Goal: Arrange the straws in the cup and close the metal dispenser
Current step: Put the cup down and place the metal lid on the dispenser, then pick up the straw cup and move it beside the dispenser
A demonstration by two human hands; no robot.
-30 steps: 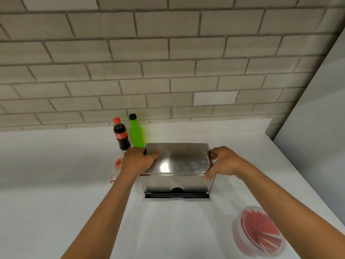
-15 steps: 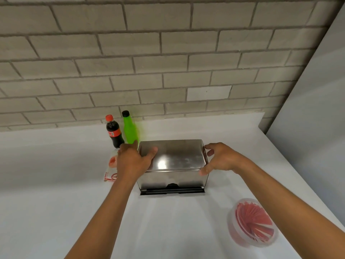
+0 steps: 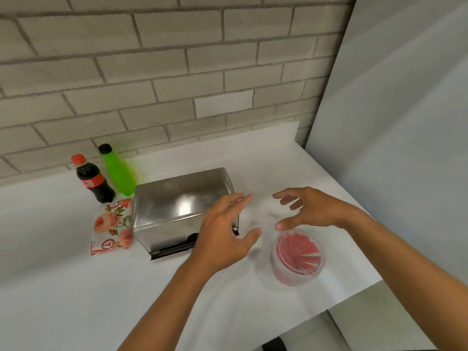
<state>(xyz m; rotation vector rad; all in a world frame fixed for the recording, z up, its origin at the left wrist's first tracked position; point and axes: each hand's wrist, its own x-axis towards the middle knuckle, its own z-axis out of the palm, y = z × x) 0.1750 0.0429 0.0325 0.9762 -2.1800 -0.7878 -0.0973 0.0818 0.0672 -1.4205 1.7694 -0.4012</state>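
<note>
Both hands have come off the metal dispenser (image 3: 181, 211) since half a second back, when they were clamped on its two ends. Now the left hand (image 3: 222, 236) floats in front of its right end, fingers spread, holding nothing, and the right hand (image 3: 307, 210) hangs open just above the cup (image 3: 297, 258). Lid looks shut flat, so I'd guess that half of the job is done and they're heading for the straws (image 3: 296, 252), which sit fanned out inside the cup on the counter (image 3: 76, 287), right of the dispenser and near the edge. Behind the box to the left are a cola bottle (image 3: 93, 181) and a green bottle (image 3: 119, 173), plus a floral packet (image 3: 112, 226) lying beside it. Nothing really blocks the cup, though knocking it off that edge seems possible.
</note>
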